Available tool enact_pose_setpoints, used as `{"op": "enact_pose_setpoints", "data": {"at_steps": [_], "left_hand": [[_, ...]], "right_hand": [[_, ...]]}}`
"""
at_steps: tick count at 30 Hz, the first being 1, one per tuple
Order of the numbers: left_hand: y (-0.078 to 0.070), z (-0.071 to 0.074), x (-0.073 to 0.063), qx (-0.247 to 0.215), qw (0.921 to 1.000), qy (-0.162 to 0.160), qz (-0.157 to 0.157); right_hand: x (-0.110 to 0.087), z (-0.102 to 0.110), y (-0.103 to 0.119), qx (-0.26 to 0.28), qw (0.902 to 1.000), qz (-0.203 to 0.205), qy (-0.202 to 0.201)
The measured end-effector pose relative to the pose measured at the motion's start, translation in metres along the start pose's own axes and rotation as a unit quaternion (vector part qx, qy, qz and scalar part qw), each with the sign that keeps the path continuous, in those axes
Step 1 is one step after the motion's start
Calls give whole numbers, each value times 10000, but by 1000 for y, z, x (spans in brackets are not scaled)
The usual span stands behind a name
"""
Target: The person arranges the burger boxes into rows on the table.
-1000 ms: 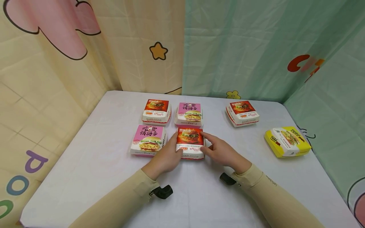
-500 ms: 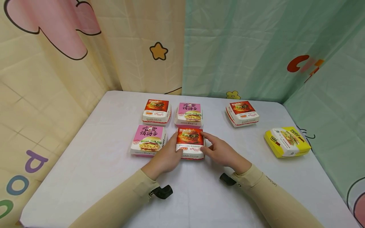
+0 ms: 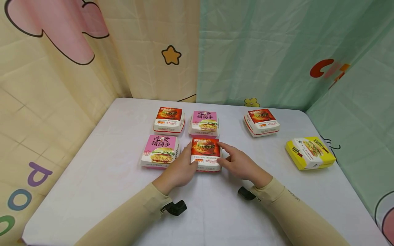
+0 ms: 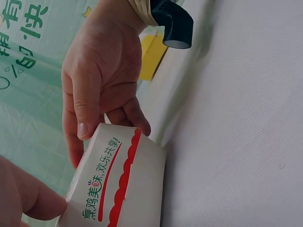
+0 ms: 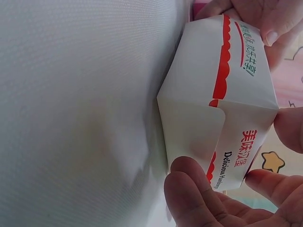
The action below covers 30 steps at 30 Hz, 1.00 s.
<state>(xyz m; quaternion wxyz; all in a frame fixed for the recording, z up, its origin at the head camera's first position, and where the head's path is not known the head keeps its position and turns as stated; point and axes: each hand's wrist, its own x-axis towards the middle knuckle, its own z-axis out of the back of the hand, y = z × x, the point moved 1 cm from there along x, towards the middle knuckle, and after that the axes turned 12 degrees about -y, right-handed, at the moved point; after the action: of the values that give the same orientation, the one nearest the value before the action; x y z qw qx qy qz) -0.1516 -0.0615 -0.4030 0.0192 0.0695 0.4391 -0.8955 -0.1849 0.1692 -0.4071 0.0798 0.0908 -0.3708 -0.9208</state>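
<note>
In the head view, a red-and-white burger box with a burger picture on its lid lies on the white table between both hands. My left hand holds its left side, the thumb at the near lid edge. My right hand holds the right side, index finger at the far corner and thumb on the lid edge. The right wrist view shows the box's white side with a red scalloped stripe, its base on the cloth. A pink burger box stands just left of my left hand.
Behind are another red burger box and a pink one, side by side. Farther right stand a third red box and a yellow one. Printed curtains hang along the table's back and sides.
Almost nothing differs; both hands stay on the same red burger box, which shifts at most very slightly to the right. The other boxes have not moved.
</note>
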Motion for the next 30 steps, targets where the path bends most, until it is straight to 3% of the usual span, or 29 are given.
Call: {"op": "enact_pose_setpoints", "data": {"at_steps": [30], "left_hand": [[0, 1, 0, 410, 9991, -1, -83]], "right_hand": [[-1, -1, 0, 94, 9999, 27, -27]]}}
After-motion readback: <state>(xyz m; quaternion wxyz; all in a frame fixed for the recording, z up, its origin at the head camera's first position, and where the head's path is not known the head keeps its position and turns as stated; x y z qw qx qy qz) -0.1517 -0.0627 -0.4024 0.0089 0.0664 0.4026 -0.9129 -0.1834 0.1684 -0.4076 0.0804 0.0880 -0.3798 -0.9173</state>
